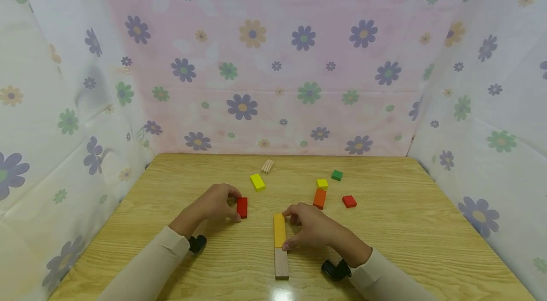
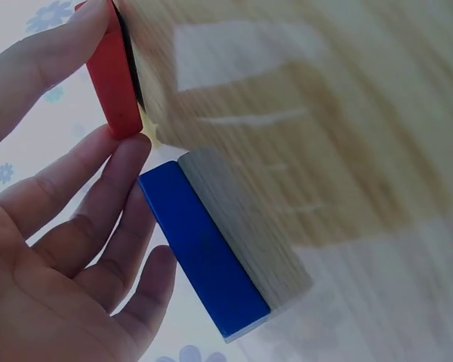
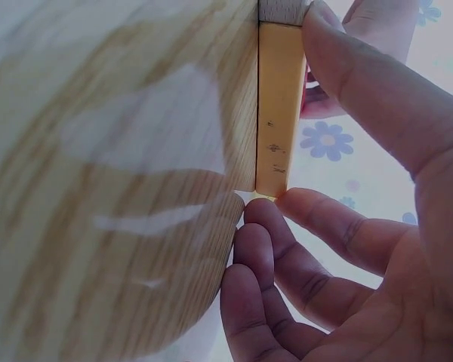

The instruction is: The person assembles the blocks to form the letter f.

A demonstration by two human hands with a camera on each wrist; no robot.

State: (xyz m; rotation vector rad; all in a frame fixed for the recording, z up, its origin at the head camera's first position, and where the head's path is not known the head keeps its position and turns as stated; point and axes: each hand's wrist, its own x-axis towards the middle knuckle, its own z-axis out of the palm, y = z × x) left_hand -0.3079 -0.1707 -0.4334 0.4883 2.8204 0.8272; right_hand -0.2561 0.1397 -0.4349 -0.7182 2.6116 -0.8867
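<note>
My left hand (image 1: 217,203) pinches a red block (image 1: 242,208) by its two ends, thumb at the near end and a finger at the far end. In the left wrist view a blue block (image 2: 204,249) with a wood-coloured side lies by the other fingertips; the hand hides it in the head view. My right hand (image 1: 315,227) holds an orange-yellow block (image 1: 279,230) between thumb and index finger, along its length. That block lies end to end with a plain wooden block (image 1: 281,263), and the right thumb is close to their seam.
Beyond the hands lie a yellow block (image 1: 258,182) and a ridged wooden piece (image 1: 268,166). To the right are an orange block (image 1: 319,199), a small yellow block (image 1: 322,184), a green block (image 1: 337,175) and a red piece (image 1: 349,202). Flowered cloth (image 1: 278,54) encloses the table.
</note>
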